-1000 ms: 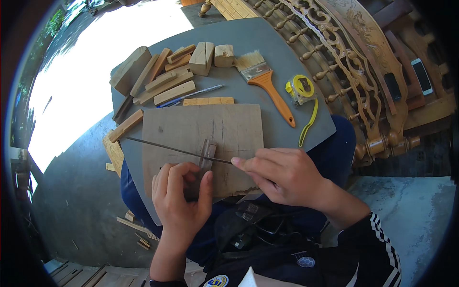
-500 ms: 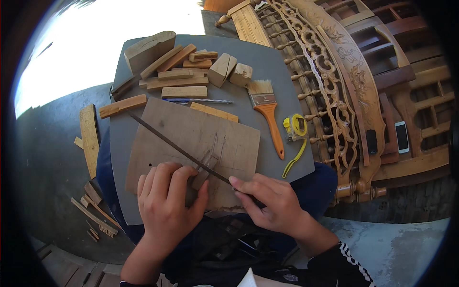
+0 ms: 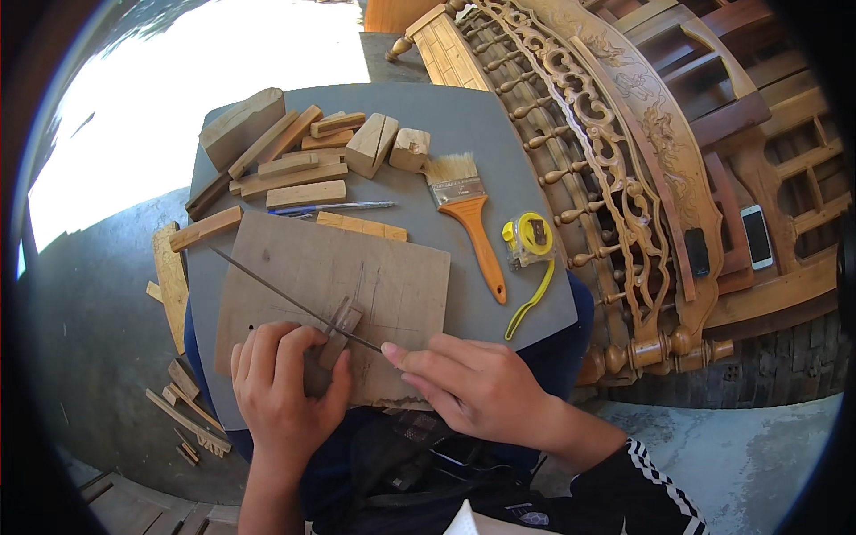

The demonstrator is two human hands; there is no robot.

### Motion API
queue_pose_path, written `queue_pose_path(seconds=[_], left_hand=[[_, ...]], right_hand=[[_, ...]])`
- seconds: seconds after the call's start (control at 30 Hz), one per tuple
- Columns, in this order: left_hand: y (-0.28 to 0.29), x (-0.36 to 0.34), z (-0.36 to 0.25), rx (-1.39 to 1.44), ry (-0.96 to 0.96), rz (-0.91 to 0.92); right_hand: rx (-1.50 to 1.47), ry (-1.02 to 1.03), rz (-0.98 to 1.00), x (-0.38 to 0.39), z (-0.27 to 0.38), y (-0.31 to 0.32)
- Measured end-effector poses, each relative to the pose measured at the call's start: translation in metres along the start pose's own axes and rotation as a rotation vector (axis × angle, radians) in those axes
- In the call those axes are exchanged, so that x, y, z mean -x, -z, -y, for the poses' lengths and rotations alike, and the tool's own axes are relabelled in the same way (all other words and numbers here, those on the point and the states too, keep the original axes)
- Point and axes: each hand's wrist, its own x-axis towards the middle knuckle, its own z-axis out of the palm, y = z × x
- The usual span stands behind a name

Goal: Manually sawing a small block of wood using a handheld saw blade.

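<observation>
A long, thin, dark file (image 3: 272, 287) lies slantwise across a small wooden piece (image 3: 337, 334) with a groove or slot in it. My right hand (image 3: 486, 385) pinches the file's near end between thumb and fingertips. With fingers curled and thumb set against its side, my left hand (image 3: 290, 383) holds the small piece down on a flat wooden board (image 3: 401, 285). Pencil lines mark the board, and its near edge is ragged. Part of the small piece is hidden under my left fingers.
On the grey tabletop (image 3: 535, 308) are several wood blocks (image 3: 306, 194), a blue pen (image 3: 334, 207), a wide brush (image 3: 473, 223) and a yellow tape measure (image 3: 529, 239). Carved furniture (image 3: 615, 169) stands at right, bearing a phone (image 3: 756, 236). Wood offcuts (image 3: 171, 276) lie at left.
The view has shifted, so table and hands appear farther left and slightly lower. Both hands keep their holds, and the file still crosses the small wooden piece.
</observation>
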Motion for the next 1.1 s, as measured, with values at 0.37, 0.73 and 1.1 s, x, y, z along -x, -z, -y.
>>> queue_pose_path(seconds=[0.37,0.73,1.1], left_hand=[[0.004,0.008,-0.001,0.020,0.020,-0.017],[0.004,-0.005,-0.003,0.114,-0.001,0.010],[0.015,0.010,0.003,-0.015,0.047,-0.006]], right_hand=[[-0.003,0.053,0.140,0.007,-0.004,0.002],[0.099,0.063,0.081,0.013,-0.002,-0.004],[0.048,0.093,0.029,0.014,-0.001,-0.024]])
